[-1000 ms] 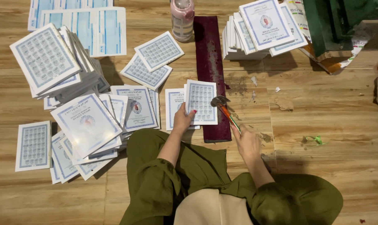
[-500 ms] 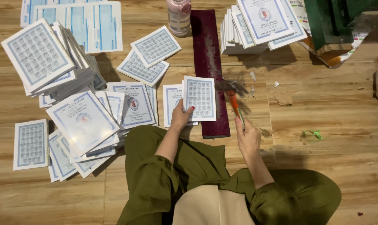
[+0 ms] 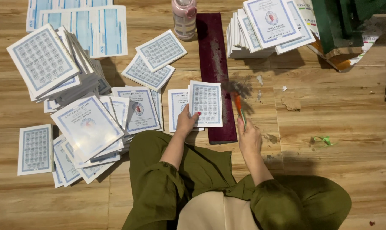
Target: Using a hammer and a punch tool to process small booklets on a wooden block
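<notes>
Booklets are what both hands work on: the nearest one, a thin white booklet [image 3: 206, 103] with a blue patterned cover, lies on the wooden floor [image 3: 337, 110] with its right edge over a dark maroon strip [image 3: 216, 72]. The left hand [image 3: 187, 120] presses flat on its lower left corner, fingers spread, pinning it rather than gripping it. The right hand [image 3: 249, 137] is closed around the orange handle of a small hammer [image 3: 238, 97], whose head is blurred just beside the booklet's right edge; whether it touches the strip I cannot tell.

Such a booklet looks light, flexible and a little glossy, so it would likely slide on the floor and bend if lifted by one corner; the folded spine edge seems the firmest place to take hold of it.

Just left lie more booklets, face up with a round emblem [image 3: 138, 108] inside a blue border, fanned over a loose heap [image 3: 87, 127]. Farther left a tall leaning stack [image 3: 48, 64] shows the grid-patterned side. Beyond it lie flat uncut sheets [image 3: 101, 27] in white and pale blue. At the far end of the strip stands a pink bottle [image 3: 184, 17], then another neat stack [image 3: 261, 30] and a green metal object [image 3: 342, 23].
</notes>
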